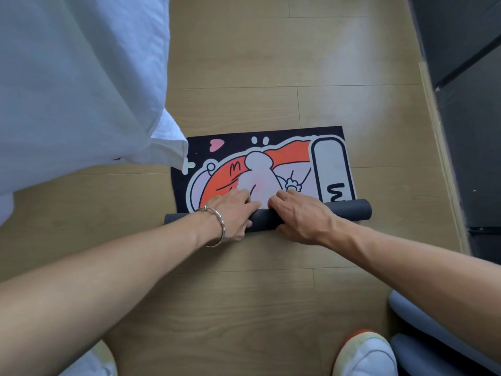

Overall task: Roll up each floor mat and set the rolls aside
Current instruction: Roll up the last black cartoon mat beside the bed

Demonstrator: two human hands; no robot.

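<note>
**A:** Head view. We log the floor mat (260,164) on the wooden floor (244,294), just right of centre. Its near end is wound into a dark grey tube (352,210). The printed remainder lies flat toward 12 o'clock.

**B:** Hands?

**A:** Our left hand (233,213) and right hand (296,217) sit side by side at mid-tube. The fingers curl over its top onto the print and the thumbs are on the near side, so both are grasping the roll.

**B:** Axis?

**A:** The tube's long axis runs 9 to 3 o'clock, the 3 o'clock end a touch farther from us. It is set to roll toward 12.

**B:** Handling?

**A:** We judge it thin, soft and light, with a backing that looks grippy rather than slick. With hold only at the middle, the ends may slacken or skew. We would take hold wider, nearer each end.
</note>
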